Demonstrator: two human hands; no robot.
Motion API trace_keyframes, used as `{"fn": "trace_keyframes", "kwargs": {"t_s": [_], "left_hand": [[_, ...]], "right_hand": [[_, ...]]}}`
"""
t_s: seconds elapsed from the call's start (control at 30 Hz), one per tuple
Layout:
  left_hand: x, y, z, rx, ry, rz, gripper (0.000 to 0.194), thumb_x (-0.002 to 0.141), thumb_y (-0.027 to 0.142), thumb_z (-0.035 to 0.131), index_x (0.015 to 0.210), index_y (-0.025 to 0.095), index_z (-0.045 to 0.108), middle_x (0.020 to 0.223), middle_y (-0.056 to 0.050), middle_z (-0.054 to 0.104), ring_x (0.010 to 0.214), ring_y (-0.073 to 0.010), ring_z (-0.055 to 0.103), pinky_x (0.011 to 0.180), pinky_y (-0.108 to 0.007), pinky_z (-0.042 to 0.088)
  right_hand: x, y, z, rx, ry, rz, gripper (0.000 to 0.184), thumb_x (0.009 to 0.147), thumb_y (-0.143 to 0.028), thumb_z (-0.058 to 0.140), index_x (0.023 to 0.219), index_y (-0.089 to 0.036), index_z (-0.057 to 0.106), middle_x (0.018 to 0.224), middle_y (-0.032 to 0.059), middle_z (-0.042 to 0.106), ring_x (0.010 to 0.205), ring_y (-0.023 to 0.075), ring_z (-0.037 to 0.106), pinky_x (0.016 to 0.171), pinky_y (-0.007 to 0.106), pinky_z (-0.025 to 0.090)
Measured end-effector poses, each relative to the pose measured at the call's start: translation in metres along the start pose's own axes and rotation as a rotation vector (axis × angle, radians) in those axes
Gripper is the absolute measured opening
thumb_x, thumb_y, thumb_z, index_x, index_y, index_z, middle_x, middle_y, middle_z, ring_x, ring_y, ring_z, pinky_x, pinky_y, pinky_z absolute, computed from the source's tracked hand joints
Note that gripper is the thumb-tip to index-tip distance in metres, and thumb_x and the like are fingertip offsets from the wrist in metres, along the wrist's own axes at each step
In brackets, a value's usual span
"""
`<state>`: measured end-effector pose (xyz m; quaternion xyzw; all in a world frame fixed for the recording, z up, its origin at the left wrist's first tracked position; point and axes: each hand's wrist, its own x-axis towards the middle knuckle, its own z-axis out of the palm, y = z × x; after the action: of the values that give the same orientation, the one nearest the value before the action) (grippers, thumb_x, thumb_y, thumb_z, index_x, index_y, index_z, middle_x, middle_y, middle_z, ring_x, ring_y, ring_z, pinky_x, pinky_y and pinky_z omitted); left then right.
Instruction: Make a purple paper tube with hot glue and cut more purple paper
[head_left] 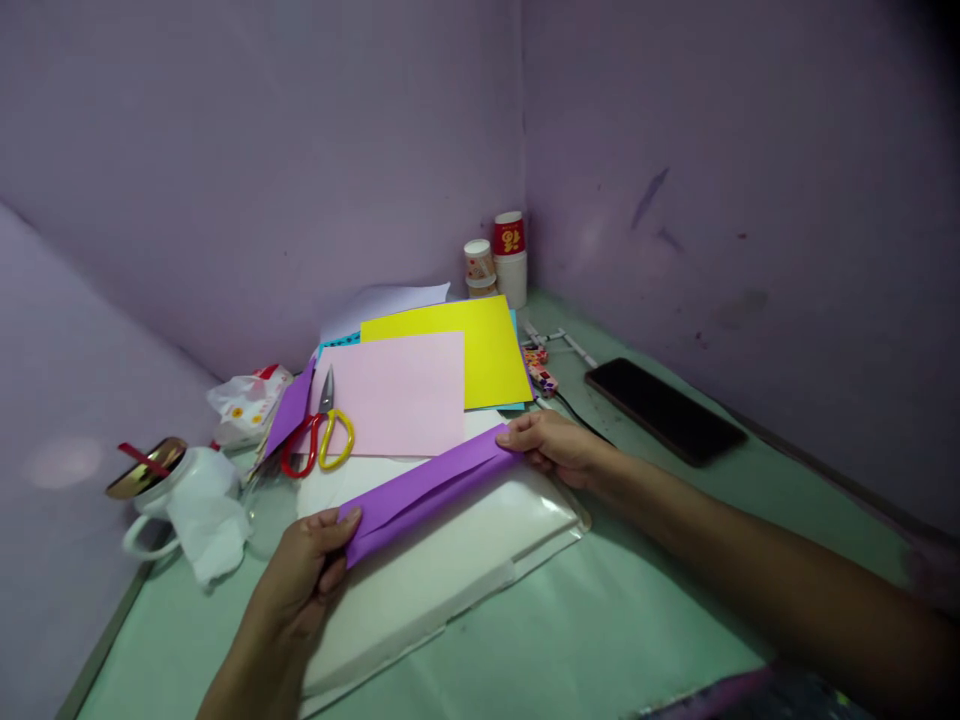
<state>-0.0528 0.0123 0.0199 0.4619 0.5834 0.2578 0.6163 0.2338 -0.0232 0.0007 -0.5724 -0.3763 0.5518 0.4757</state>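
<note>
A folded strip of purple paper (431,490) is held slantwise above a white padded stack (450,580). My left hand (307,560) pinches its left end, thumb on top. At the upper right end, my right hand (559,445) grips the paper between thumb and fingers. A fold line or slit runs along the strip's length. Just beyond lies a pink sheet (405,390), with scissors (327,425) resting on its left part, one handle red and one yellow. A yellow sheet (487,350) lies partly under the pink one.
To the right lies a black phone (664,410), near a dark cable. At the left stand a white mug (187,480) with tissue against it and a plastic bag (251,405). Stacked paper cups (510,260) stand in the corner by the walls.
</note>
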Motion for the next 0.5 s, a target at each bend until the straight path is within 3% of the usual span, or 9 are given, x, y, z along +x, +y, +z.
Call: {"fn": "trace_keyframes", "kwargs": {"t_s": [0.43, 0.5], "left_hand": [[-0.0006, -0.0054, 0.0089, 0.06, 0.171, 0.041, 0.035, 0.061, 0.038, 0.07, 0.05, 0.018, 0.043, 0.025, 0.007, 0.036, 0.022, -0.0016, 0.021, 0.027, -0.013, 0.01], [0.0001, -0.0046, 0.0116, 0.016, 0.212, 0.056, 0.032, 0.058, 0.036, 0.072, 0.053, 0.017, 0.046, 0.028, 0.007, 0.04, 0.023, -0.002, 0.026, 0.027, -0.013, 0.016]], "right_hand": [[0.0059, 0.0049, 0.0032, -0.037, 0.048, 0.029, 0.022, 0.06, -0.027, 0.066, 0.05, -0.017, 0.049, 0.039, -0.0072, 0.039, 0.035, 0.0043, 0.031, 0.037, 0.019, 0.018], [0.0044, 0.0028, 0.0043, -0.032, 0.05, 0.029, 0.022, 0.06, -0.026, 0.066, 0.05, -0.017, 0.049, 0.038, -0.0074, 0.039, 0.035, 0.0043, 0.032, 0.037, 0.019, 0.019]]}}
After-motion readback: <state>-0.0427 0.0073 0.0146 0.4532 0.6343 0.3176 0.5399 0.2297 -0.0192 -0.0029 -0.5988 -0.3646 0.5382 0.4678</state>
